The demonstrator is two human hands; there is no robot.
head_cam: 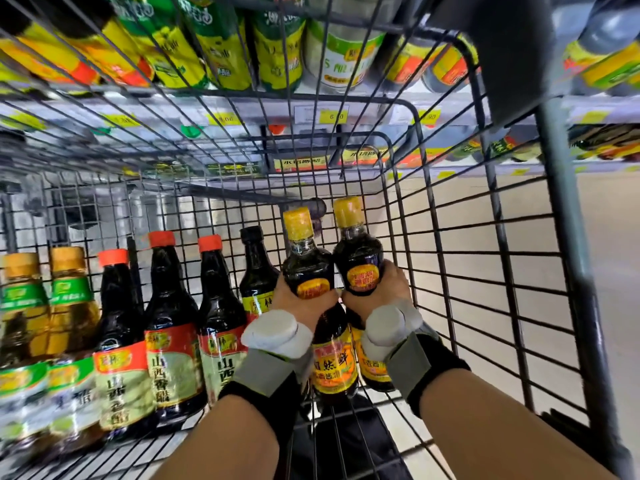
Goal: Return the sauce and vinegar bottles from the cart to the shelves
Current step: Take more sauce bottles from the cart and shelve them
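Two dark soy sauce bottles with yellow caps stand side by side inside the wire cart (450,258). My left hand (294,303) is closed round the shoulder of the left sauce bottle (308,268). My right hand (384,292) is closed round the shoulder of the right sauce bottle (358,258). Both wrists wear grey straps with white pucks. To the left in the cart lie three dark vinegar bottles with red caps (169,306), a black-capped bottle (256,271) and two pale vinegar bottles with green labels (69,327).
Store shelves (332,114) with yellow price tags run behind the cart. Rows of green-and-yellow labelled bottles (221,46) fill the upper shelf. The cart's dark frame post (561,237) stands at the right, with bare floor (609,237) beyond it.
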